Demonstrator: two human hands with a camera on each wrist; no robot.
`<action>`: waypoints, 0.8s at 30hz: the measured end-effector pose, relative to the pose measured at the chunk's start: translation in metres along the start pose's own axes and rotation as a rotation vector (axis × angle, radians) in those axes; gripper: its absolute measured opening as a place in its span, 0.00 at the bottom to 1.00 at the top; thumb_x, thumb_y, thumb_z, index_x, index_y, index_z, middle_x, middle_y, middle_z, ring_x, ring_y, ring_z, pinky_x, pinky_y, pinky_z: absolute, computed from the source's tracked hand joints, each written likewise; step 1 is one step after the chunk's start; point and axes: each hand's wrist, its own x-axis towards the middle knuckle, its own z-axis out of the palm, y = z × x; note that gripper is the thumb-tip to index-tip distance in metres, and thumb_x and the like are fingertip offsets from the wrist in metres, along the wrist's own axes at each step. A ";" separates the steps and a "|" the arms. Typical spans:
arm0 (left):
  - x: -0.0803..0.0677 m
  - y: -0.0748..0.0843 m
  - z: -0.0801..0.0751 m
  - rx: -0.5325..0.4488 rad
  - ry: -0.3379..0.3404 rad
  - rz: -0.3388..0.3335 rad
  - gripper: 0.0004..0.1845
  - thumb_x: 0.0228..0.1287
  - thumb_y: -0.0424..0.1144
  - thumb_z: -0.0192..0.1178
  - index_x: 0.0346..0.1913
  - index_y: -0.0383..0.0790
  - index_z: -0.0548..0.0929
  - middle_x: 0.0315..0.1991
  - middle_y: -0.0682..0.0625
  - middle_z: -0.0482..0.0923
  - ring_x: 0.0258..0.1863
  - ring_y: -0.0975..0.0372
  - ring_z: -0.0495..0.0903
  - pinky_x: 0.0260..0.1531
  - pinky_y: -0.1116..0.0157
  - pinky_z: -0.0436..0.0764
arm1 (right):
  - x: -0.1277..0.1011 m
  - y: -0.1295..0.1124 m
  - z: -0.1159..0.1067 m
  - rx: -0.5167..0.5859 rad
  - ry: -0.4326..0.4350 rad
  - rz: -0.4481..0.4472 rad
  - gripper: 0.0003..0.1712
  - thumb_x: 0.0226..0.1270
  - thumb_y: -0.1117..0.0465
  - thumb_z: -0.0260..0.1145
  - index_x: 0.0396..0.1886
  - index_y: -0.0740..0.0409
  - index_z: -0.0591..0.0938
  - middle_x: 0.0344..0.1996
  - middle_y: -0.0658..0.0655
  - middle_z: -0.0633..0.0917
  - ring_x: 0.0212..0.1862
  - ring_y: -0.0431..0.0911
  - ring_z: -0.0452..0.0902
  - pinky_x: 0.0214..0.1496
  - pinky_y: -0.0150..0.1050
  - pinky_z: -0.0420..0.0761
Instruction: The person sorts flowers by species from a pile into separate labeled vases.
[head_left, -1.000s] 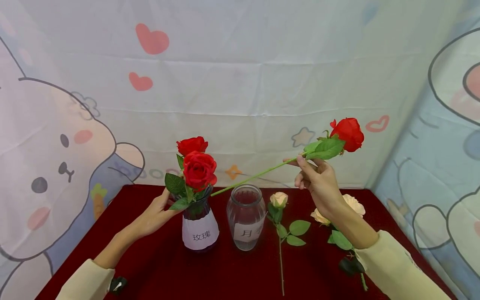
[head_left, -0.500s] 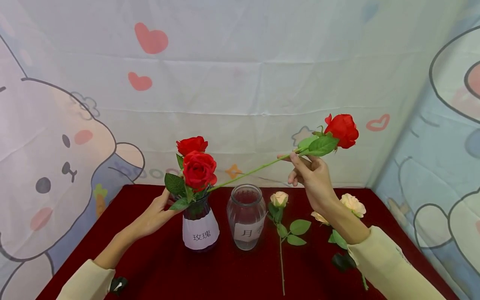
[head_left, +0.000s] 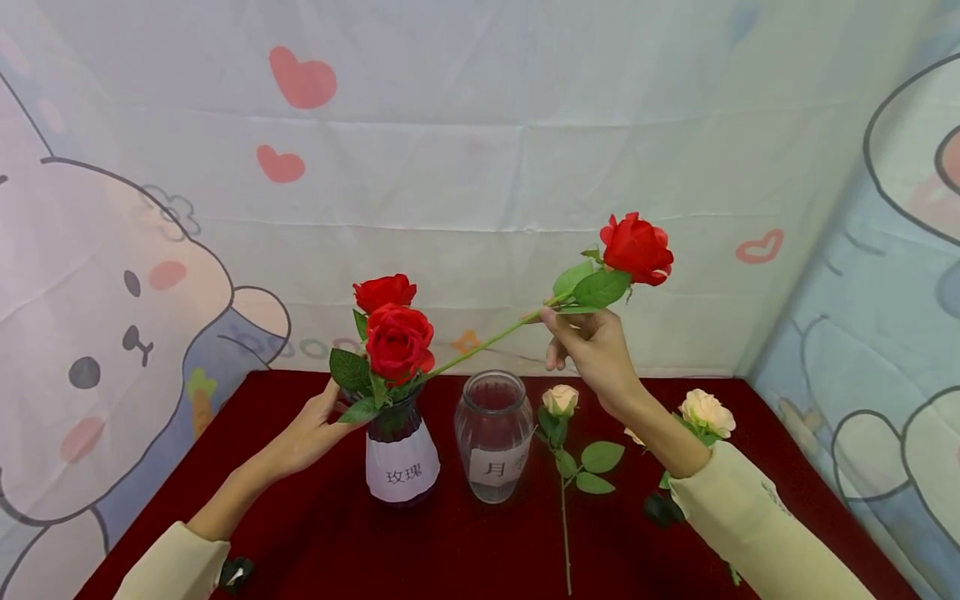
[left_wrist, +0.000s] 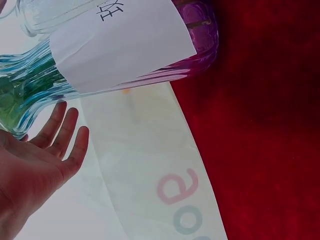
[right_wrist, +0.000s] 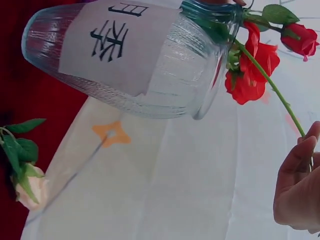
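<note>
In the head view my left hand point(head_left: 303, 433) holds the neck of a purple-blue glass vase point(head_left: 405, 467) with a white paper label. Two red roses point(head_left: 399, 340) with green leaves stand in it. The left wrist view shows several fingers point(left_wrist: 75, 145) spread loosely beside the vase neck. My right hand point(head_left: 600, 350) pinches a red rose point(head_left: 637, 248) by its green stem, just below the leaves. The bloom points up and right, and the stem slants down left to the purple vase's mouth. Behind the blooms, the stem's tip is hidden.
A clear glass jar point(head_left: 491, 417), also labelled, stands upright right of the purple vase. Beside it a pale rose point(head_left: 561, 402) lies on the dark red cloth point(head_left: 465, 558). More pale roses point(head_left: 707, 413) lie partly under the right forearm. A printed curtain point(head_left: 480, 167) hangs behind.
My right hand has moved left with the red rose, and the stem's lower end has gone in behind the blooms at the purple vase's mouth. The left hand has stayed put.
</note>
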 end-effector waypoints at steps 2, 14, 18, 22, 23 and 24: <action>0.000 0.000 0.000 -0.005 -0.003 -0.005 0.38 0.76 0.42 0.56 0.81 0.44 0.50 0.60 0.41 0.78 0.53 0.55 0.78 0.52 0.60 0.81 | 0.002 -0.001 0.006 -0.022 -0.028 -0.015 0.07 0.78 0.67 0.58 0.51 0.60 0.78 0.35 0.40 0.90 0.17 0.40 0.77 0.25 0.31 0.76; 0.001 -0.002 0.004 -0.055 -0.010 -0.011 0.45 0.77 0.43 0.54 0.84 0.50 0.37 0.73 0.35 0.67 0.65 0.41 0.75 0.59 0.40 0.78 | 0.006 0.006 0.040 -0.100 -0.138 -0.016 0.12 0.75 0.70 0.60 0.55 0.70 0.76 0.19 0.46 0.83 0.16 0.47 0.77 0.20 0.33 0.70; 0.000 -0.003 0.004 -0.075 -0.009 -0.036 0.46 0.78 0.45 0.55 0.84 0.52 0.35 0.76 0.35 0.63 0.68 0.40 0.73 0.63 0.36 0.74 | 0.008 0.009 0.052 -0.105 -0.129 -0.017 0.13 0.75 0.69 0.61 0.54 0.70 0.77 0.31 0.53 0.87 0.16 0.47 0.77 0.19 0.32 0.68; 0.000 -0.004 0.004 -0.083 -0.013 -0.057 0.45 0.78 0.46 0.54 0.84 0.50 0.36 0.75 0.34 0.64 0.66 0.40 0.75 0.62 0.36 0.74 | 0.010 0.009 0.062 -0.116 -0.109 -0.039 0.12 0.74 0.69 0.62 0.54 0.69 0.77 0.36 0.68 0.87 0.15 0.44 0.77 0.19 0.31 0.70; 0.000 -0.004 0.004 -0.078 -0.014 -0.058 0.45 0.78 0.46 0.54 0.83 0.49 0.36 0.74 0.34 0.65 0.65 0.40 0.75 0.62 0.36 0.74 | 0.011 0.009 0.065 -0.121 -0.104 -0.047 0.12 0.74 0.69 0.63 0.54 0.69 0.77 0.37 0.70 0.86 0.15 0.44 0.77 0.19 0.31 0.70; 0.000 -0.003 0.003 -0.074 -0.013 -0.060 0.45 0.78 0.46 0.54 0.83 0.48 0.37 0.74 0.34 0.66 0.64 0.41 0.76 0.62 0.37 0.75 | 0.012 0.008 0.066 -0.130 -0.099 -0.055 0.12 0.74 0.69 0.63 0.54 0.68 0.77 0.38 0.70 0.86 0.15 0.45 0.77 0.19 0.31 0.71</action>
